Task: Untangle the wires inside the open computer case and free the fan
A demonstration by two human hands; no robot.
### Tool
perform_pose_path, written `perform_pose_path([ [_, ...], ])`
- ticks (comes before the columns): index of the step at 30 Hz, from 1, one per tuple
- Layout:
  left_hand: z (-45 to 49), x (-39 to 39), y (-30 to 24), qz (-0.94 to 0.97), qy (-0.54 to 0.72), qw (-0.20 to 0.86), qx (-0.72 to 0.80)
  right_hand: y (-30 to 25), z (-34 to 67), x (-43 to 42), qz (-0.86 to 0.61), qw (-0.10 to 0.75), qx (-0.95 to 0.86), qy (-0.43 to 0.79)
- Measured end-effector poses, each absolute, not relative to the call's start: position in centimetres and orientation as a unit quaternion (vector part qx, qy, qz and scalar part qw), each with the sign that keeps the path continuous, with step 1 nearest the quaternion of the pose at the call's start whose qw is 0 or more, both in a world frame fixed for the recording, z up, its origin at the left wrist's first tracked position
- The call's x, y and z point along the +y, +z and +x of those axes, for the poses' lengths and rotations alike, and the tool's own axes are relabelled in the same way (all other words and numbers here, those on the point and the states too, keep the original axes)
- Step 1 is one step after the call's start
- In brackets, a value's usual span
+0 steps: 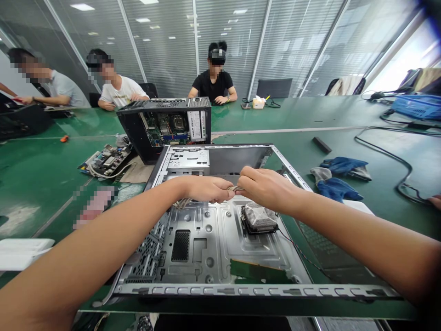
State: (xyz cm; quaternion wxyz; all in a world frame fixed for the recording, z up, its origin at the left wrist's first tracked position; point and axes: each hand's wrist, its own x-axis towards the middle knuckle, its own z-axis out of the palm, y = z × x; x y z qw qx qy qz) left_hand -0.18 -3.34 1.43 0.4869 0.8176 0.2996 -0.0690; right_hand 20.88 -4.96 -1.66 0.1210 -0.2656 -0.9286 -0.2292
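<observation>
An opened computer case [206, 289] lies flat in front of me. Above its bare metal floor, both hands grip a bundle of pale cables [235, 188]. My left hand [208, 188] is closed on the bundle, and more of the strands [182, 202] hang out behind it. Close by on the right, my right hand [263, 186] is closed round the other side of the bundle; its fingertips are partly hidden. Below the right hand, a CPU cooler [259, 218] with metal fins rests inside the case. A green memory stick [258, 271] lies near the front rim.
Behind stands a second computer case [165, 124], upright with its side open. A circuit board [110, 161] lies left of it. Blue gloves [341, 177] and a black cable [396, 184] are at right on the green table [275, 122]. Several people sit across.
</observation>
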Motion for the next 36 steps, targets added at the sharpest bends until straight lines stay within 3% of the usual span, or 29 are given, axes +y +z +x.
perform_pose_path([
  [7, -0.25, -3.06, 1.17, 0.854, -0.087, 0.419, 0.298, -1.47, 20.71, -4.82, -0.275, 0.111, -0.945, -0.137],
  [15, -0.32, -3.06, 1.54, 0.869, -0.071, 0.388, 0.300, -1.72, 20.86, -4.68, -0.325, 0.165, -0.931, -0.015],
  [24, -0.24, -3.36, 1.40, 0.826, -0.031, 0.480, 0.293, -1.67, 20.99, -4.80, -0.315, 0.190, -0.930, -0.021],
  [36, -0.28, -3.13, 1.08, 0.843, -0.043, 0.440, 0.305, -1.73, 20.61, -4.62, -0.344, 0.144, -0.925, -0.074],
])
